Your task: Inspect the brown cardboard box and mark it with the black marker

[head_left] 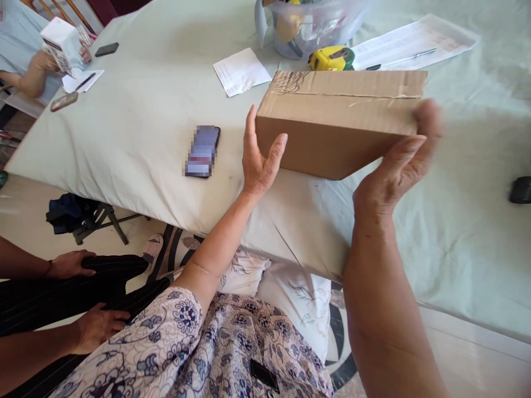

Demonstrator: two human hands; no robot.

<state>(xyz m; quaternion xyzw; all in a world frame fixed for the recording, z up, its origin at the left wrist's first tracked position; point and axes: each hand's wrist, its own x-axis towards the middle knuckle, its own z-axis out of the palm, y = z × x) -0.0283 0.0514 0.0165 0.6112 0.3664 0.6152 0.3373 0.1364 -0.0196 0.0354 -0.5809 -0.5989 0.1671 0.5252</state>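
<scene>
A closed brown cardboard box (338,119) is held just above the table (136,110), lying lengthwise with a taped seam on top. My left hand (259,155) presses flat against its left end, fingers up. My right hand (400,160) cups its right end and lower edge, a little blurred. Both hands clamp the box between them.
A dark phone (202,151) lies left of my left hand. Behind the box sit a yellow tape measure (331,58), a clear plastic tub (315,25), papers (241,71) and a pen. Another person's hands rest at lower left (70,264); a third person holds a white carton (62,44) far left.
</scene>
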